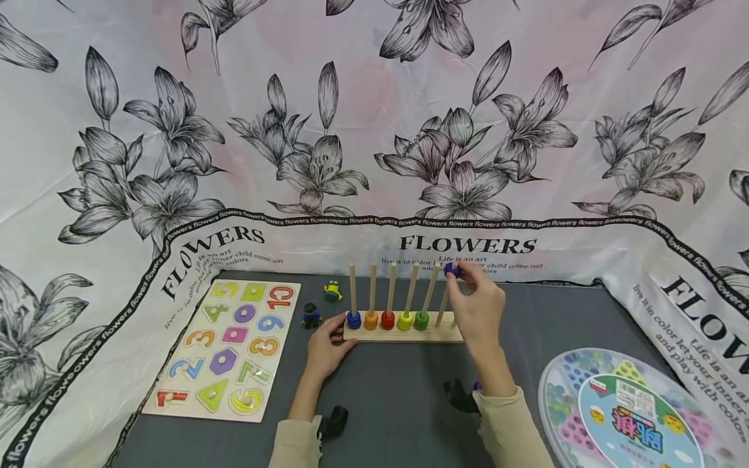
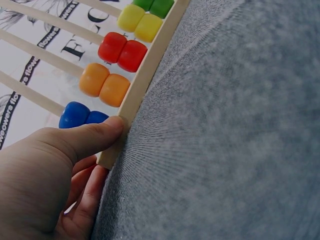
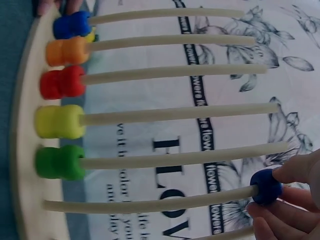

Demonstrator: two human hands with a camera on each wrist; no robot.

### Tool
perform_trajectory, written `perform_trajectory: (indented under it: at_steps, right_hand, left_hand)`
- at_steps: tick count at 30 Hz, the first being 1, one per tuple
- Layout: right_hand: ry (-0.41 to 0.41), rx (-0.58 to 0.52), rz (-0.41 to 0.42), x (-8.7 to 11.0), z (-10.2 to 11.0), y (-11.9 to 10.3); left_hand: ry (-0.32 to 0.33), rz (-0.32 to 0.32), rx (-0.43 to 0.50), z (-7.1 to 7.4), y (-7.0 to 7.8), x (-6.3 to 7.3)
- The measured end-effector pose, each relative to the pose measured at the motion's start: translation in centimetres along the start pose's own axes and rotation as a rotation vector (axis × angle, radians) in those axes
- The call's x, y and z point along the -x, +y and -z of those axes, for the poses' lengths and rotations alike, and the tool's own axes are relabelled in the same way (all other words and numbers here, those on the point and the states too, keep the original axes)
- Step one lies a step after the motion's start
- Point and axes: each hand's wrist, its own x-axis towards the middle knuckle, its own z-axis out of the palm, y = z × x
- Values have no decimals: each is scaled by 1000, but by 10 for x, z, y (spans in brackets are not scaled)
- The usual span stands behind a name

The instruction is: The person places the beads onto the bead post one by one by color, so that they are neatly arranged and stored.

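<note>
A wooden peg stand [image 1: 404, 334] with a row of upright pegs stands on the dark table. Pairs of blue beads [image 1: 354, 319], orange beads [image 1: 371, 319], red beads [image 1: 388, 319], yellow beads [image 1: 405, 320] and green beads [image 1: 421, 320] sit low on the first pegs from the left. My left hand [image 1: 328, 348] grips the stand's left end, thumb [image 2: 107, 131] at the blue beads and fingers behind. With thumb and fingertips, my right hand [image 1: 481, 309] pinches a purple-blue bead [image 3: 266, 186] at the tip of the sixth peg [image 3: 150, 205], which has no beads lower down.
Left of the stand lies a number and shape puzzle board [image 1: 234, 351]. Between them are a small toy figure [image 1: 311, 316] and a yellow-green toy [image 1: 332, 290]. A round board-game box [image 1: 634, 416] lies at the right. Flowered cloth [image 1: 351, 162] hangs behind the table.
</note>
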Motion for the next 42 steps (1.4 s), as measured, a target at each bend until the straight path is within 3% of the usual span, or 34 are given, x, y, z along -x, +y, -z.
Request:
perform_trajectory:
  at_steps: [16, 27, 34, 42]
  right_hand:
    - [-103, 37, -168, 42, -18, 37]
    - [-305, 95, -301, 64, -25, 61]
    - [-408, 164, -320, 74, -27, 76]
    - [-469, 100, -322, 75, -6, 79]
  left_hand:
    - [-1, -5, -8, 2, 2, -2]
    - [-4, -1, -3, 2, 3, -1]
    - [-2, 11, -13, 1, 4, 0]
    - [-4, 5, -5, 2, 5, -1]
